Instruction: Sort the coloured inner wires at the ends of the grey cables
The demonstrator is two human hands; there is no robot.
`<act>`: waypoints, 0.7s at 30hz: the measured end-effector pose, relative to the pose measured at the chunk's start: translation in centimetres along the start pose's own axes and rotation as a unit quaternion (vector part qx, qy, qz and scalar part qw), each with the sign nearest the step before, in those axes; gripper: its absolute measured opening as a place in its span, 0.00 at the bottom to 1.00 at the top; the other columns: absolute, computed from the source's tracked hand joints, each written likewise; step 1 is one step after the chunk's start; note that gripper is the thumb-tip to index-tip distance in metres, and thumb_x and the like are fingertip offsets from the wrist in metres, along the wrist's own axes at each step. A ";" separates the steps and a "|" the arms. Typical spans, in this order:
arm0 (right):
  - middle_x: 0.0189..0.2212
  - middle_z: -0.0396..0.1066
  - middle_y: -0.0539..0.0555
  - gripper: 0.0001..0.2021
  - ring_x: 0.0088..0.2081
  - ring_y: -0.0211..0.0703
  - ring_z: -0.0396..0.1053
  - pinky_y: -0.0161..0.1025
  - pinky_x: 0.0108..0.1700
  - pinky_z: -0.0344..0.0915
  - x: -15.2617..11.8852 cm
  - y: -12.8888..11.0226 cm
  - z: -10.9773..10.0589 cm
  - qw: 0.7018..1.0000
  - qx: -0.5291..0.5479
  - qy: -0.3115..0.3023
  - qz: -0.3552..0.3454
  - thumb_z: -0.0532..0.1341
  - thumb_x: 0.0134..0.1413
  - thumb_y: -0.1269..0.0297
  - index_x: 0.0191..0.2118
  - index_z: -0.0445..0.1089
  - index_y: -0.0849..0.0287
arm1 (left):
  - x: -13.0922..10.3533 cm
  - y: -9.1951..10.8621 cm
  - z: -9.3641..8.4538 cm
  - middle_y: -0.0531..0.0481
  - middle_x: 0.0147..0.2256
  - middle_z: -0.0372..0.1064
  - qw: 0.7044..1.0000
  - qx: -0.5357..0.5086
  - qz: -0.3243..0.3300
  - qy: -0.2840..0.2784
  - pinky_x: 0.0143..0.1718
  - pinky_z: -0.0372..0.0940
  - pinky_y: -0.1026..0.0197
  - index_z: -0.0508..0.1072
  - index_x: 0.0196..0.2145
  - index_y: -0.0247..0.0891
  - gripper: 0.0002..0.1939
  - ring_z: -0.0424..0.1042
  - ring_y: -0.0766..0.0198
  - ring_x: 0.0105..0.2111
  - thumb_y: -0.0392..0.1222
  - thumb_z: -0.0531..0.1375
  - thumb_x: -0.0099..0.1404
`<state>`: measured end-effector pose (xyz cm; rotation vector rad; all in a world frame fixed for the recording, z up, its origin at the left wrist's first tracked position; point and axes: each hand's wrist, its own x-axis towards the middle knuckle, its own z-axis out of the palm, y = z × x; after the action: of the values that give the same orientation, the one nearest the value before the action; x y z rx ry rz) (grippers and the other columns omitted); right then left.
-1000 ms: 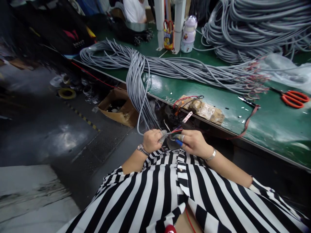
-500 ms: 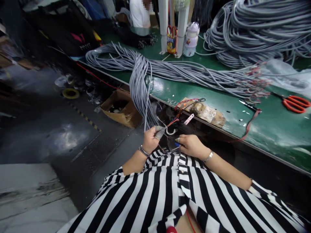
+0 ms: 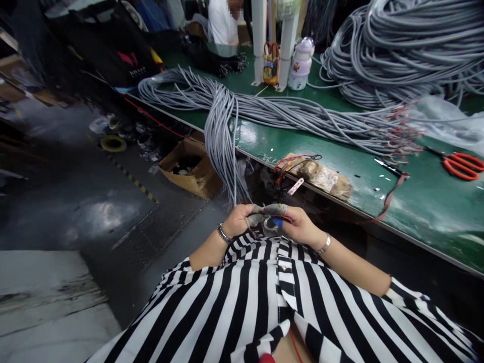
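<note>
In front of my striped shirt, my left hand [image 3: 239, 220] is closed in a pinch on the end of a grey cable, mostly hidden by the fingers. Grey covers wrap several of its fingertips. My right hand [image 3: 301, 228] meets it from the right, fingers closed, their tips almost touching the left ones. A small blue object [image 3: 278, 222], its kind unclear, shows in the right hand, with a thin reddish wire along its fingers. Between the hands a pale curl [image 3: 270, 227] hangs down. The grey cable bundle [image 3: 222, 132] drapes over the table edge just beyond my left hand.
Along the green table [image 3: 260, 142] lie more grey cables, orange-handled scissors [image 3: 462, 165], a blade tool [image 3: 389, 168] and a taped wooden block [image 3: 327, 179] with coloured wires. Behind stand a bottle [image 3: 301, 64] and large cable coils [image 3: 408, 50]. Below is a cardboard box [image 3: 194, 174]. A person [image 3: 223, 22] is across the table.
My right hand has moved left and up to meet my left hand. The coloured wires that fanned out from the left hand are now mostly hidden between the fingers.
</note>
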<state>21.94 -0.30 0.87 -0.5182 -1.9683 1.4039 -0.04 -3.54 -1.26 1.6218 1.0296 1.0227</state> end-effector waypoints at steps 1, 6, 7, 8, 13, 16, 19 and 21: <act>0.48 0.75 0.58 0.16 0.48 0.45 0.73 0.45 0.51 0.69 0.1 0.0 -0.1 0.996 -0.079 -0.009 -0.034 0.58 0.58 0.70 0.51 0.72 0.56 | 0.0 0.0 -0.1 0.52 0.21 0.67 1.000 -0.006 -0.002 -0.009 0.22 0.61 0.69 0.76 0.32 0.31 0.24 0.64 0.71 0.19 0.59 0.62 0.61; 0.46 0.72 0.58 0.13 0.39 0.41 0.72 0.37 0.40 0.70 0.0 -0.2 -0.9 0.951 -0.297 -0.023 -0.088 0.57 0.54 0.75 0.43 0.74 0.57 | 0.0 0.5 -0.7 0.49 0.23 0.71 0.997 -0.007 -0.011 -0.074 0.23 0.64 0.67 0.77 0.32 0.31 0.23 0.69 0.68 0.21 0.59 0.62 0.61; 0.46 0.72 0.59 0.12 0.39 0.41 0.72 0.37 0.40 0.70 0.0 -0.3 -1.1 0.948 -0.305 -0.030 -0.088 0.58 0.54 0.75 0.42 0.73 0.58 | 0.1 0.6 -0.9 0.48 0.24 0.72 0.996 0.000 -0.006 -0.088 0.25 0.65 0.66 0.77 0.32 0.31 0.23 0.70 0.67 0.22 0.58 0.62 0.62; 0.47 0.71 0.59 0.11 0.41 0.42 0.72 0.37 0.41 0.70 0.0 -0.4 -1.3 0.948 -0.301 -0.040 -0.091 0.58 0.54 0.75 0.41 0.73 0.58 | 0.2 0.6 -1.0 0.47 0.25 0.74 0.995 0.010 0.002 -0.103 0.26 0.67 0.66 0.77 0.32 0.31 0.23 0.71 0.66 0.23 0.58 0.61 0.62; 0.44 0.73 0.60 0.07 0.41 0.42 0.72 0.39 0.45 0.69 -0.3 -0.2 -2.9 0.981 -0.150 -0.115 -0.056 0.56 0.61 0.69 0.42 0.71 0.61 | 1.3 1.1 -1.7 0.42 0.30 0.77 0.978 0.075 0.065 -0.183 0.34 0.69 0.64 0.79 0.35 0.34 0.18 0.76 0.62 0.30 0.54 0.61 0.64; 0.29 0.73 0.54 0.13 0.30 0.38 0.69 0.36 0.36 0.67 -0.9 0.9 -3.6 0.995 -0.034 -0.079 0.044 0.58 0.62 0.56 0.35 0.70 0.62 | 2.2 1.6 -1.8 0.42 0.29 0.77 0.964 0.106 0.093 -0.226 0.35 0.68 0.65 0.79 0.34 0.36 0.17 0.76 0.63 0.30 0.53 0.59 0.66; 0.24 0.69 0.51 0.20 0.25 0.36 0.64 0.34 0.29 0.63 -1.3 2.3 -3.6 0.987 0.073 0.032 0.138 0.64 0.53 0.46 0.30 0.68 0.61 | 3.0 2.1 -1.6 0.41 0.30 0.77 0.953 0.126 0.100 -0.255 0.37 0.68 0.64 0.80 0.34 0.37 0.18 0.76 0.61 0.32 0.54 0.58 0.66; 0.20 0.65 0.47 0.22 0.20 0.31 0.56 0.31 0.22 0.55 -1.3 3.0 -3.6 0.964 0.138 0.114 0.195 0.66 0.48 0.44 0.28 0.66 0.60 | 3.5 2.3 -1.6 0.41 0.30 0.77 0.951 0.127 0.116 -0.257 0.37 0.68 0.63 0.80 0.34 0.38 0.17 0.76 0.61 0.32 0.53 0.59 0.66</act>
<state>25.29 2.34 -1.56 -0.9249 -1.5085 1.7369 -0.10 -0.37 1.91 2.1131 0.6413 0.5701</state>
